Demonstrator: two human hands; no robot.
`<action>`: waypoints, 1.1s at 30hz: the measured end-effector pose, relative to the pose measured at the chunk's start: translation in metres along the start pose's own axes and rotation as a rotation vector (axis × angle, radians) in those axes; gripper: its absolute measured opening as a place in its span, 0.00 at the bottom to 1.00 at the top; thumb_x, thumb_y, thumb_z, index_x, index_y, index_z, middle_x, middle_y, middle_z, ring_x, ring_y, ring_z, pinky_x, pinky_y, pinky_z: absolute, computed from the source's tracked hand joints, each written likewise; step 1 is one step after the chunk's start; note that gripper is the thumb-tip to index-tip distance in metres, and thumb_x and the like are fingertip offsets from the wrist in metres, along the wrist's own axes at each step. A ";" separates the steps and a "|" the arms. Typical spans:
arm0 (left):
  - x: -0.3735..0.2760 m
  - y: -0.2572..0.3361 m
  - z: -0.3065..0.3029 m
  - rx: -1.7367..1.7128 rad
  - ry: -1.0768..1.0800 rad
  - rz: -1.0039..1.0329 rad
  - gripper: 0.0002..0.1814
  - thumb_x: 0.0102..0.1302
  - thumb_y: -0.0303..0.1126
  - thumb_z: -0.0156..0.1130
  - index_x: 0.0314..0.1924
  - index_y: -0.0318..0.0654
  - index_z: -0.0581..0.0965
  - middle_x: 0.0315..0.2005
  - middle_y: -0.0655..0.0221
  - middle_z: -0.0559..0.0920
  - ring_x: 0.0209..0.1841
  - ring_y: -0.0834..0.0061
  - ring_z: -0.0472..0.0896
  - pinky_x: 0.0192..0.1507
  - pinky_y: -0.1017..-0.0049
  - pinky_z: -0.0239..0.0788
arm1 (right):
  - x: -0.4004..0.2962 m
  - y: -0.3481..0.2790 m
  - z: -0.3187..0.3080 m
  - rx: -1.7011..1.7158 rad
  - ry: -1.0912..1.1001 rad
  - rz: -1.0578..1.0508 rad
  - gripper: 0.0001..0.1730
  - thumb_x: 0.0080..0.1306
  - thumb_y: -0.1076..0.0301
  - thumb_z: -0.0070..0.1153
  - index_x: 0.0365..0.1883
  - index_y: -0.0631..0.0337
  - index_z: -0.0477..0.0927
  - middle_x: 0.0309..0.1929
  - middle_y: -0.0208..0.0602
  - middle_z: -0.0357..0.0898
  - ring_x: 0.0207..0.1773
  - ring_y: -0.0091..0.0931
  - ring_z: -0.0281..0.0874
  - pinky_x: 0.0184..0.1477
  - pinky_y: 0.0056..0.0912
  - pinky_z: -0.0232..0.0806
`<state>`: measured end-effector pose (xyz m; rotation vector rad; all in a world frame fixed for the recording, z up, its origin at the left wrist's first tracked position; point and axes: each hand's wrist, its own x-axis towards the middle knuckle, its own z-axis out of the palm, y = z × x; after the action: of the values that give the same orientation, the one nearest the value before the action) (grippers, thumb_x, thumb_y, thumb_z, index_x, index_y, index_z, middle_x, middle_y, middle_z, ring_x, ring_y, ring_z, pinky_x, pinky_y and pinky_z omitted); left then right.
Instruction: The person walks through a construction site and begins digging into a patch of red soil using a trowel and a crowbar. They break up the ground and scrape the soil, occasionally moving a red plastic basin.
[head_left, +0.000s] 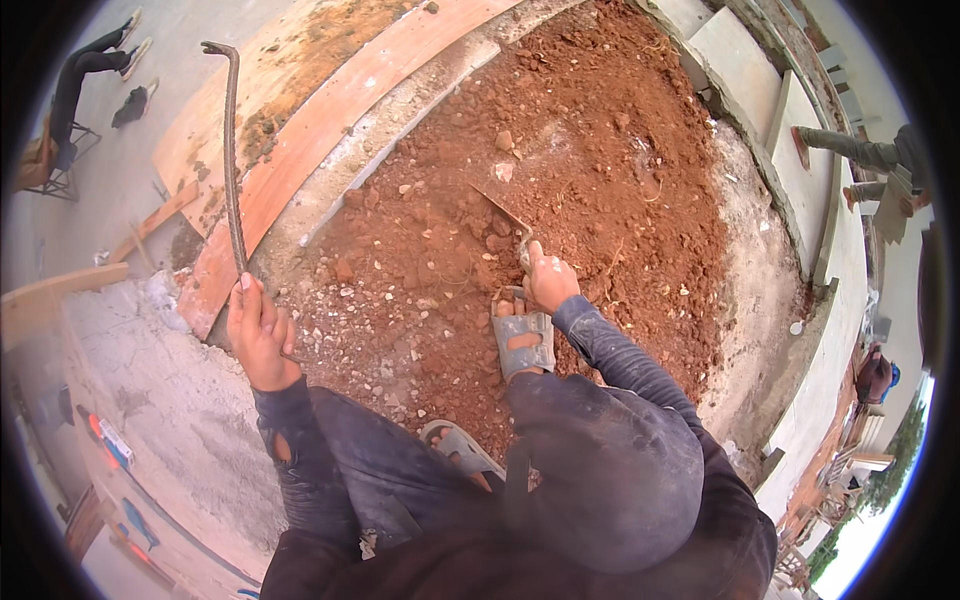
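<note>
My left hand (260, 330) is closed round the lower part of a bent steel bar (231, 150), which stands up from the fist and ends in a hooked, claw-like tip at the top left. In my right hand (550, 277) is the handle of a trowel (502, 210), seen nearly edge-on, its blade pointing up and left over loose reddish soil (450, 247) with small stones. Just below that hand is one sandaled foot (525, 341) on the soil. A second sandal (461, 450) shows lower down, partly behind my leg.
Long wooden boards (330, 120) lie beyond a concrete edge at the left. A rough concrete slab (172, 405) with tools beside it is at lower left. Pale panels (799, 172) line the right. One person (870, 150) stands there; another person's legs (75, 82) show at upper left.
</note>
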<state>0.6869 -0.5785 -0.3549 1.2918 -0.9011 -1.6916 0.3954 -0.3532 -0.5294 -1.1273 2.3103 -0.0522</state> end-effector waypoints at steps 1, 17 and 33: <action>0.000 0.000 0.003 -0.003 -0.018 -0.002 0.11 0.73 0.41 0.51 0.35 0.44 0.69 0.12 0.83 0.56 0.09 0.91 0.50 0.09 0.84 0.41 | -0.005 0.003 -0.002 0.028 0.025 -0.033 0.25 0.56 0.65 0.54 0.51 0.62 0.65 0.32 0.56 0.79 0.39 0.51 0.78 0.43 0.55 0.70; -0.028 0.005 -0.019 0.236 0.083 0.023 0.11 0.73 0.41 0.51 0.35 0.44 0.68 0.13 0.84 0.55 0.10 0.91 0.50 0.09 0.85 0.43 | 0.048 0.066 -0.072 1.131 -0.469 0.291 0.07 0.60 0.69 0.54 0.30 0.64 0.73 0.20 0.31 0.72 0.16 0.21 0.71 0.17 0.26 0.64; -0.042 0.007 -0.055 0.314 0.182 0.027 0.11 0.73 0.41 0.51 0.37 0.44 0.70 0.11 0.84 0.55 0.09 0.92 0.48 0.09 0.84 0.40 | 0.163 -0.017 -0.046 -0.154 0.398 -0.297 0.26 0.55 0.59 0.62 0.53 0.51 0.75 0.50 0.47 0.71 0.57 0.41 0.68 0.55 0.47 0.65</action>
<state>0.7482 -0.5473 -0.3446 1.6040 -1.0995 -1.4223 0.3047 -0.4936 -0.5627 -1.6598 2.4962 -0.2330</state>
